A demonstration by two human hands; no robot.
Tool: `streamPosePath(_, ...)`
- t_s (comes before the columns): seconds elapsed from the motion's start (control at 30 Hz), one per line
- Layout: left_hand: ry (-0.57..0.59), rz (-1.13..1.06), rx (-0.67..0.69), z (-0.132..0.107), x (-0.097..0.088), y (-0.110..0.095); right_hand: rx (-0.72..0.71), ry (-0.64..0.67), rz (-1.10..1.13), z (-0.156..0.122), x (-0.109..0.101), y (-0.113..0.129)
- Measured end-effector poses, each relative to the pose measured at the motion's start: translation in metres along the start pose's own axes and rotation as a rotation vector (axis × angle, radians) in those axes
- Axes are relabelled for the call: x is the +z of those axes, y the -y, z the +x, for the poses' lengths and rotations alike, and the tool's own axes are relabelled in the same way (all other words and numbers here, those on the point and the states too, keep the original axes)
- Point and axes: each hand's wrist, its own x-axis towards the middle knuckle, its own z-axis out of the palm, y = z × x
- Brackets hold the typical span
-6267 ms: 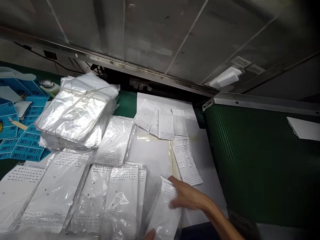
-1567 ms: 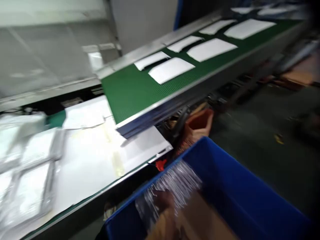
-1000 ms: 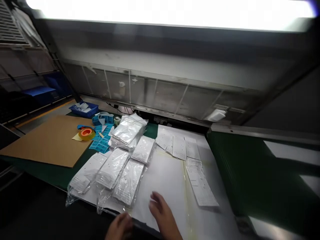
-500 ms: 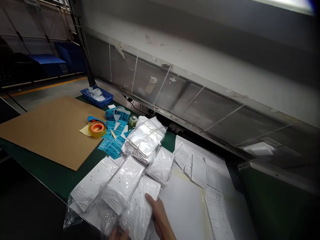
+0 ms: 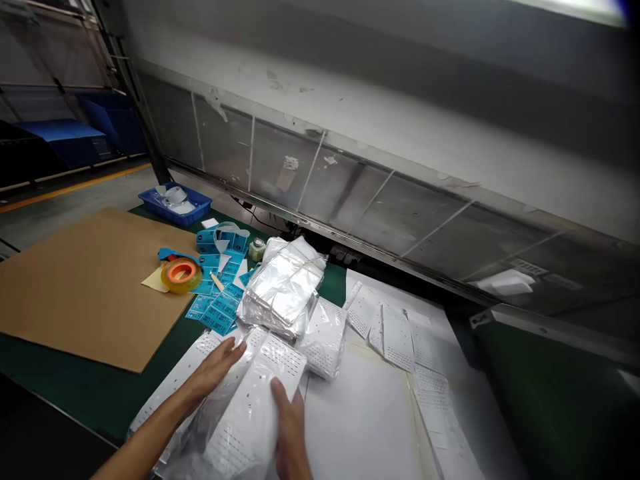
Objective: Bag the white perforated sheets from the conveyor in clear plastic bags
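Both my hands hold a white perforated card pack in transparent plastic [image 5: 253,407] up off the pile. My left hand [image 5: 213,370] presses its left edge with the fingers spread, and my right hand [image 5: 289,423] grips its right edge. Under it, other wrapped packs [image 5: 175,380] lie partly hidden. A strapped bundle of transparent plastic bags [image 5: 283,288] sits just beyond my hands, with another wrapped pack [image 5: 325,340] to its right.
Loose perforated white sheets [image 5: 397,337] lie on a white work sheet [image 5: 360,420]. At left are blue labels [image 5: 217,297], an orange tape roll [image 5: 181,274], brown cardboard [image 5: 85,287] and a blue tray [image 5: 175,205]. A green conveyor belt [image 5: 555,407] runs at right.
My left hand has come up from the bottom edge onto the pack's left side. The pack is now raised between both hands. The view has swung back from the blue crate and conveyor to this table.
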Motion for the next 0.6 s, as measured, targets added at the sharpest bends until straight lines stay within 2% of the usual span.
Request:
streamPosePath(0.1,0.141,0.047,-0.005,0.008,0.011,0.009,-0.060,-0.073,-0.018,0.016,0.024,-0.005)
streamPosePath(0.2,0.218,0.116,-0.002,0.006,0.017,0.005,-0.063,-0.072,0.077,0.011,0.026,-0.004)
streamPosePath(0.3,0.224,0.217,-0.019,0.006,0.026,-0.006,-0.072,0.018,0.231,0.002,0.024,0.003)
streamPosePath(0.47,0.222,0.359,-0.072,0.010,0.046,-0.016,0.052,0.005,0.507,-0.001,0.019,0.002)
streamPosePath(0.6,0.170,0.457,-0.064,-0.009,0.055,-0.013,0.145,0.041,0.554,-0.019,-0.002,-0.010)
